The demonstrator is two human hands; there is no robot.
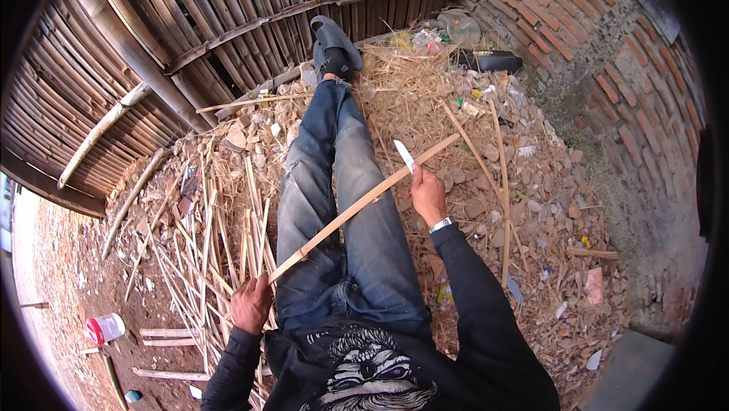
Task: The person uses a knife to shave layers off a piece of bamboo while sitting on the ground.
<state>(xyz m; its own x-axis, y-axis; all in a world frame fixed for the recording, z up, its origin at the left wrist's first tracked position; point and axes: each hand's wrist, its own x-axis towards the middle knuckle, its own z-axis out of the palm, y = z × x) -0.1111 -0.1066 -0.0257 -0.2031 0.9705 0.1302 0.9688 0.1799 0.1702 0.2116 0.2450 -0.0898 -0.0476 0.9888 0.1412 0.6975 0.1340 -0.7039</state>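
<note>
A long, flat bamboo strip (345,215) lies slantwise across my outstretched legs. Its lower left end is in my left hand (251,303), which is closed around it beside my hip. My right hand (429,197) is closed on a knife whose pale blade (405,154) points up and away from me. The blade is against or just beside the strip, near its far right end; I cannot tell whether it cuts in. The knife's handle is hidden in my fist. A small raised node shows on the strip above my left thigh.
Several split bamboo strips (205,259) lie heaped at my left. More strips (501,206) rest on the rubble to my right. A bamboo wall (250,1) stands ahead, a brick wall (638,100) at right. A red-and-white tub (106,328) sits far left.
</note>
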